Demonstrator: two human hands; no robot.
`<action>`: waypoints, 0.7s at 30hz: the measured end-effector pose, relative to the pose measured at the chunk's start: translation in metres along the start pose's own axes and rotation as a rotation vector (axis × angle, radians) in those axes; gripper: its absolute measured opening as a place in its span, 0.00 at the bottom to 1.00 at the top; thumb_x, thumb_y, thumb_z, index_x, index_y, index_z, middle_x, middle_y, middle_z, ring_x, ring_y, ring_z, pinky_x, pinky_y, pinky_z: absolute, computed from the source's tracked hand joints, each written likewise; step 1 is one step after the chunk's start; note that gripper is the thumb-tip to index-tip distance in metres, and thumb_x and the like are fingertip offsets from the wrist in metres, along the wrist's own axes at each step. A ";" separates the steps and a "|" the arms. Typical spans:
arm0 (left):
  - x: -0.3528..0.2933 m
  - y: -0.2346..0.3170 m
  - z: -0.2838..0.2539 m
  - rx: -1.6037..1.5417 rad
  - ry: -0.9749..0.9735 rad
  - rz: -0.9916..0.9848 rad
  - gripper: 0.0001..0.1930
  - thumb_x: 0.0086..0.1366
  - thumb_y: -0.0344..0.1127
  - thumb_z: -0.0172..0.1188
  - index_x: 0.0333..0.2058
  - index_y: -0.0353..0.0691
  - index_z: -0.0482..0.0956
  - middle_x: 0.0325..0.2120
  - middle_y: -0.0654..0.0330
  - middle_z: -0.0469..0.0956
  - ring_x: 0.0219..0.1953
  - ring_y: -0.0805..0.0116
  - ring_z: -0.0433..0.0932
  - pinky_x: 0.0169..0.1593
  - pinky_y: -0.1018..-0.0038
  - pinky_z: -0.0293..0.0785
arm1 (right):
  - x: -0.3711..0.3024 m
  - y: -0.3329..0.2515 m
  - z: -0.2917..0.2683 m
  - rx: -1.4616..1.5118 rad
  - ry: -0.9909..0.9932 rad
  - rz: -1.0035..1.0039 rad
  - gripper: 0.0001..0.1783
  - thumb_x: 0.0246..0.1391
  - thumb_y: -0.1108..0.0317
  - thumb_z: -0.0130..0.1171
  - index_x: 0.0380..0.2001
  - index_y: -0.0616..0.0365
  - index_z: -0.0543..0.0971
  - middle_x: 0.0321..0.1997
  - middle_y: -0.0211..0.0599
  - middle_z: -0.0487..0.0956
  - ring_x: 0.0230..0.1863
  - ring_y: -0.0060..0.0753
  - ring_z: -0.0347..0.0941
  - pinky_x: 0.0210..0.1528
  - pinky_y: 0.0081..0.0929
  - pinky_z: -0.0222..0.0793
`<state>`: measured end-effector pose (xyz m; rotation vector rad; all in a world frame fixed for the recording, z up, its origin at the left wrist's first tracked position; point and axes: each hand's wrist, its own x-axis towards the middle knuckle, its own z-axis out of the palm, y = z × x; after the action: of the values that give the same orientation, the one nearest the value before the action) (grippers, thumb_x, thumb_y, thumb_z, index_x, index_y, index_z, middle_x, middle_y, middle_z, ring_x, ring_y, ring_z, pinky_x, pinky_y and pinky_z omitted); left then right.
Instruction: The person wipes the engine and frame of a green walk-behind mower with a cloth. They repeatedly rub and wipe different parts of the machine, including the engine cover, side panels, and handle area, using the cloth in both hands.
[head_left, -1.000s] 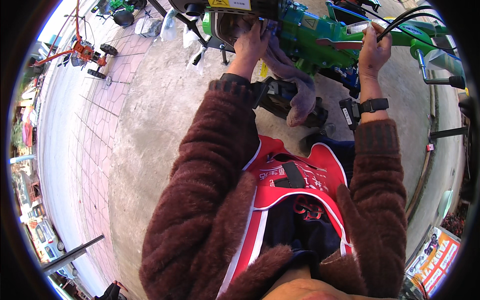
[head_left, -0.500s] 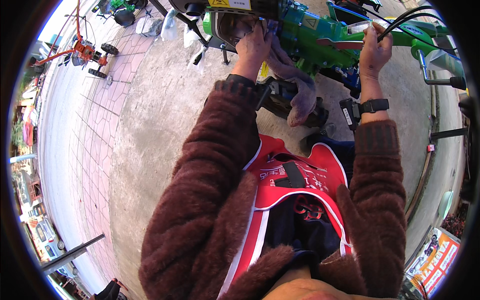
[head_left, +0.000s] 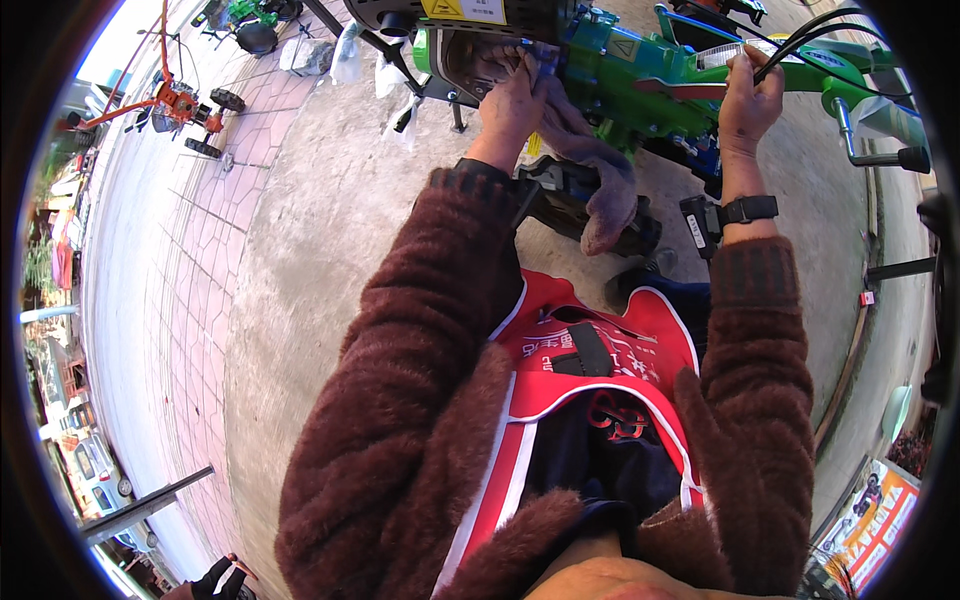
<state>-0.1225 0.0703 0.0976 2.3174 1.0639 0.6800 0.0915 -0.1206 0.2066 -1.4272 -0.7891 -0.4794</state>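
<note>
Concrete (head_left: 310, 250) spreads under the green machine (head_left: 605, 70), and well to the machine's left we see pink paving (head_left: 205, 260), then a pale road (head_left: 125, 280). Left of the machine, on that paving, stands an orange tiller (head_left: 175, 105); a banner (head_left: 875, 525) shows far to the machine's lower right. Clear bags (head_left: 387, 76) hang just left of the machine; something dark shows at the lowest, but we cannot tell whether it is inside. Farther left of the machine lies a lumpy bundle (head_left: 305, 57), its contents too small to tell. Our left hand (head_left: 512, 100) is at the machine's left part, fingers bent, beside a grey-purple cloth (head_left: 605, 190) that hangs in front of the machine's wheel (head_left: 560, 190). We cannot tell whether the fingers pinch it. Our right hand (head_left: 750, 95) is at the machine's right, fingers curled by a green bar (head_left: 805, 78) and black cables (head_left: 792, 45); what it grips we cannot tell.
</note>
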 end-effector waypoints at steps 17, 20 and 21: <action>0.013 -0.019 0.025 0.044 0.369 0.233 0.16 0.56 0.40 0.65 0.39 0.41 0.74 0.41 0.47 0.73 0.45 0.43 0.73 0.45 0.53 0.73 | 0.000 0.004 -0.002 -0.018 -0.026 -0.001 0.10 0.56 0.64 0.61 0.40 0.56 0.82 0.37 0.29 0.81 0.38 0.23 0.77 0.45 0.23 0.72; 0.018 -0.024 0.026 -0.194 0.423 0.154 0.16 0.57 0.39 0.65 0.40 0.40 0.72 0.39 0.47 0.74 0.43 0.42 0.75 0.45 0.54 0.74 | 0.000 0.003 -0.002 -0.019 -0.013 -0.013 0.10 0.57 0.64 0.61 0.40 0.56 0.82 0.37 0.29 0.81 0.37 0.23 0.77 0.45 0.22 0.72; 0.019 -0.026 0.026 -0.268 0.450 0.125 0.16 0.58 0.39 0.64 0.40 0.39 0.71 0.39 0.47 0.75 0.42 0.42 0.75 0.45 0.54 0.74 | 0.000 0.003 -0.001 -0.012 -0.014 -0.013 0.11 0.57 0.64 0.61 0.40 0.56 0.82 0.37 0.29 0.81 0.38 0.23 0.77 0.45 0.22 0.72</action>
<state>-0.1098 0.0945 0.0664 2.0574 0.9422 1.3529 0.0936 -0.1217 0.2045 -1.4391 -0.8081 -0.4853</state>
